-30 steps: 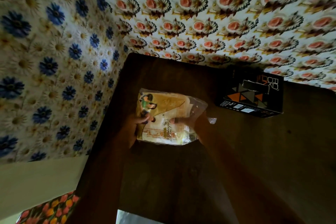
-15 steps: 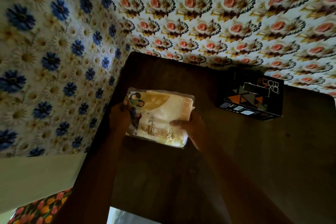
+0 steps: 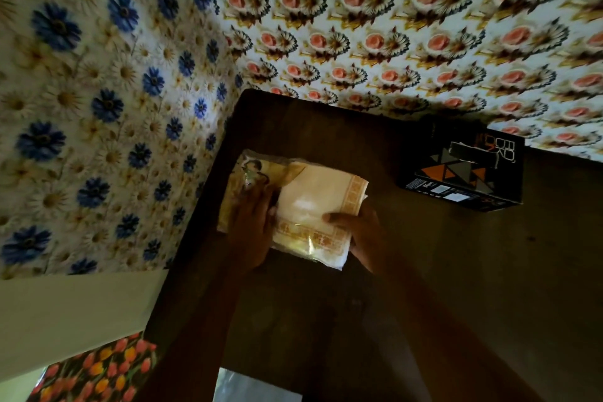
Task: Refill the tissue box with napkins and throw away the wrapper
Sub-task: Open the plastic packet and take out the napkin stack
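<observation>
A pack of cream napkins [image 3: 313, 206] with an orange border sits half out of its clear printed wrapper [image 3: 251, 173], held above the dark wooden table [image 3: 456, 271]. My left hand [image 3: 249, 232] grips the wrapper end on the left. My right hand [image 3: 362, 235] holds the napkins' right edge, thumb on top. A black tissue box [image 3: 463, 173] with orange and grey triangles stands on the table at the far right, apart from both hands.
The table stands in a corner between two flower-patterned walls, blue flowers [image 3: 98, 108] on the left and pink ones [image 3: 424, 26] behind. A tulip-patterned surface [image 3: 94, 372] lies at the lower left past the table's edge.
The wrapper has slid left, baring more of the napkin stack. My left hand has moved onto the top of the wrapper end. The pack has shifted slightly left and away.
</observation>
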`<state>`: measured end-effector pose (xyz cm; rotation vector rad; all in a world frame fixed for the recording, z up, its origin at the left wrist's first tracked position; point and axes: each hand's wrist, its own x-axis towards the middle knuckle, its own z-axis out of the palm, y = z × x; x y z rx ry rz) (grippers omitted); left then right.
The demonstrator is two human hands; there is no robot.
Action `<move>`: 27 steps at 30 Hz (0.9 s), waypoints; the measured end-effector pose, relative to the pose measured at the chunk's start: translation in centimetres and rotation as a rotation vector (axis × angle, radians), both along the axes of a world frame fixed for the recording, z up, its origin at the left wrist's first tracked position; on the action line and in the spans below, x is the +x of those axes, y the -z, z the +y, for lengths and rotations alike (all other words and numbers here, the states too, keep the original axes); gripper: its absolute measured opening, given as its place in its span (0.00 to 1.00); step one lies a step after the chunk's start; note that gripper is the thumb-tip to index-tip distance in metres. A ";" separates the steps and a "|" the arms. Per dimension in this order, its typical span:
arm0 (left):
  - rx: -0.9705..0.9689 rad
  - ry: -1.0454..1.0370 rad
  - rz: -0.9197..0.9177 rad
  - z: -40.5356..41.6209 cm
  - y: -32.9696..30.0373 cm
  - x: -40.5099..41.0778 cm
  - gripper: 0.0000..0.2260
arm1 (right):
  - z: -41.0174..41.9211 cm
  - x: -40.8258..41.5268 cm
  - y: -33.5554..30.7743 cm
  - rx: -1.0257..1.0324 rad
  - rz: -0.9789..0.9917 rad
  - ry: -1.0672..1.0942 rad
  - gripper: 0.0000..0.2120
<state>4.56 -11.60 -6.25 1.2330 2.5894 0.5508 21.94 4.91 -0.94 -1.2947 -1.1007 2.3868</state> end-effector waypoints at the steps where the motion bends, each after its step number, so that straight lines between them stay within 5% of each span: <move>1: -0.066 -0.019 -0.017 -0.4 1.0 -0.4 0.30 | 0.2 0.5 0.0 -0.003 0.003 0.003 0.22; 12: -0.235 -0.025 0.012 -0.3 2.2 -4.9 0.27 | 1.0 8.4 0.0 -0.104 0.032 0.060 0.25; 16: -0.282 -0.043 -0.041 0.4 2.0 -4.6 0.24 | 0.6 11.1 -0.3 -0.156 -0.006 0.058 0.17; 19: -0.188 -0.106 -0.039 1.0 0.9 -3.7 0.21 | 0.3 12.7 -0.2 -0.195 -0.033 0.052 0.23; 23: 0.206 -0.198 -0.068 1.5 -1.6 0.4 0.14 | -0.5 13.9 0.2 -0.150 -0.121 0.102 0.18; 27: 0.067 0.044 -0.103 0.4 -0.5 4.3 0.25 | -1.2 14.2 0.9 -0.128 -0.242 0.155 0.17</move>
